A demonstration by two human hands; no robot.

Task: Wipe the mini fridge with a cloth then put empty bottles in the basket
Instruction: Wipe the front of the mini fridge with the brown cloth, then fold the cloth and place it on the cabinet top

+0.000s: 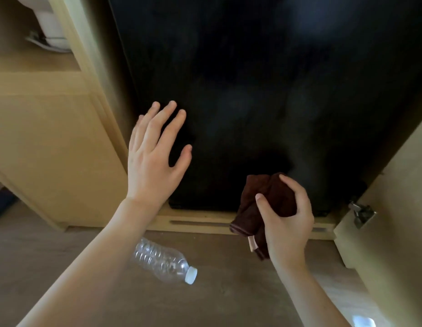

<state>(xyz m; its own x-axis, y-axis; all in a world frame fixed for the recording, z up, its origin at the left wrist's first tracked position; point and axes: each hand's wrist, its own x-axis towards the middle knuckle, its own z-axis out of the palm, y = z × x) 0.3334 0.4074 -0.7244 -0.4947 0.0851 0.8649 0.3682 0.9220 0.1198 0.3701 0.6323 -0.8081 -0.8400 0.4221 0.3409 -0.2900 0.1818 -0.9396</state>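
From the head view: the black door of the mini fridge point(252, 90) fills the far side, set into a pale wooden cabinet point(52, 138). The left hand point(153, 159) is up at the door's lower left, grip apart with the fingers spread flat; whether the palm actually touches the door, I can't tell. Over on the right, the right hand point(288, 223) has its grip clamped on a bunched dark brown cloth point(271, 199), held low by the door's bottom edge, near the surface. So by my reading the wiping is the step in hand, and the door shows no clear sign of how much has been covered.

On the floor point(217, 291), near and between the arms, a clear water bottle point(162, 263) lies on its side, white cap on, looking empty. No basket in sight, so the bottle step looks wholly undone.
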